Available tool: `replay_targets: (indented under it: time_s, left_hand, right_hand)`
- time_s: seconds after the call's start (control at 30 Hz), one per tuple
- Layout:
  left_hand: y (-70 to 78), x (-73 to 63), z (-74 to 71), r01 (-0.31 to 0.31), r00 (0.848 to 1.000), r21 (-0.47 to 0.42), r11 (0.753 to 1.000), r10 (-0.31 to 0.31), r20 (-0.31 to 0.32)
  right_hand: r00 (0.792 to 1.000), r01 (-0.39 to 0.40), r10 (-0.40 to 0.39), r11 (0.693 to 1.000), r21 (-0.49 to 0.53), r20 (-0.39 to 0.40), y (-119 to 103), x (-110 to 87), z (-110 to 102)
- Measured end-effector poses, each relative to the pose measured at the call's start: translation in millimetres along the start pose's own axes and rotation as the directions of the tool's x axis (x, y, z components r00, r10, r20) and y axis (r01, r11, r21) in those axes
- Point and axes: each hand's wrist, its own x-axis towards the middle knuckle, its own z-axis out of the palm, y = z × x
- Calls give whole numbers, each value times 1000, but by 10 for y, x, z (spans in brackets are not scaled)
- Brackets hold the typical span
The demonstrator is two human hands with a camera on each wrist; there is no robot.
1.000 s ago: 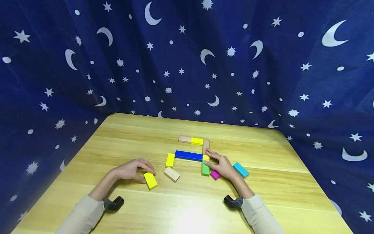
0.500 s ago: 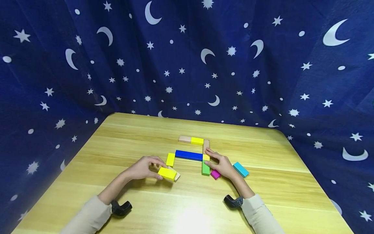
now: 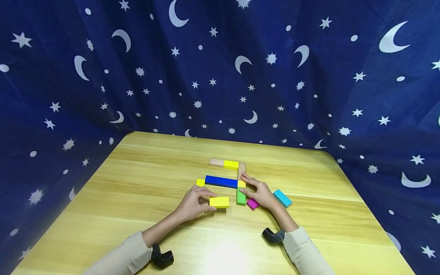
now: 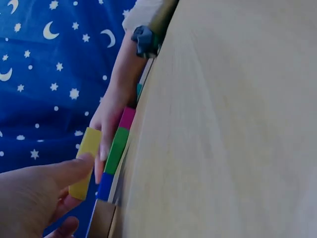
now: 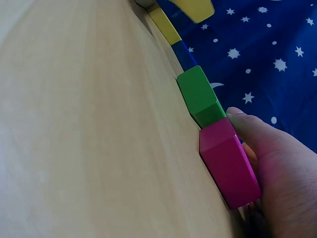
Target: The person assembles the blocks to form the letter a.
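My left hand (image 3: 194,203) pinches a yellow block (image 3: 220,202) between thumb and fingers, raised a little off the wooden table. In the left wrist view this yellow block (image 4: 90,141) stands clear of the others. My right hand (image 3: 259,194) rests over the block layout, its thumb at the green block (image 3: 241,196) and its fingertips on a pinkish wooden block (image 3: 241,171). A small light-orange block (image 3: 241,184) lies between those two. The magenta block (image 3: 252,204) sits beside the right hand, also seen close up in the right wrist view.
A row of blue blocks (image 3: 221,181) runs left from the orange one, with a yellow block (image 3: 200,182) at its end, partly behind my left hand. Farther back lie a pinkish block (image 3: 217,162) and a yellow one (image 3: 231,164). A light-blue block (image 3: 282,198) lies at right.
My left hand has picked up the yellow block and carried it right, over the pale wooden block, which the hand now hides. My right hand has stayed put.
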Motion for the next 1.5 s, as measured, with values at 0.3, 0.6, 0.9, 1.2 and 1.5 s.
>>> replay_targets:
  time_s: [0.3,0.6,0.9,1.2,1.5]
  left_hand:
    - [-51,-13,111,-95,995,184,978,95,8]
    - [-89,-4,136,-150,989,284,947,145,38]
    - [-93,-6,134,-133,991,335,933,116,71]
    - [-104,-1,36,-195,981,303,933,184,63]
    - [-266,-39,-174,-194,981,213,958,192,30]
  right_hand:
    - [1000,-1,1,1000,-3,4,-3,3,-1]
    - [1000,6,-6,1000,1,-2,-10,-6,-6]
    - [1000,12,-12,1000,5,-4,9,0,3]
    - [1000,7,-7,1000,-2,-3,7,-7,6]
    - [1000,-2,2,1000,1,7,-9,-10,-8]
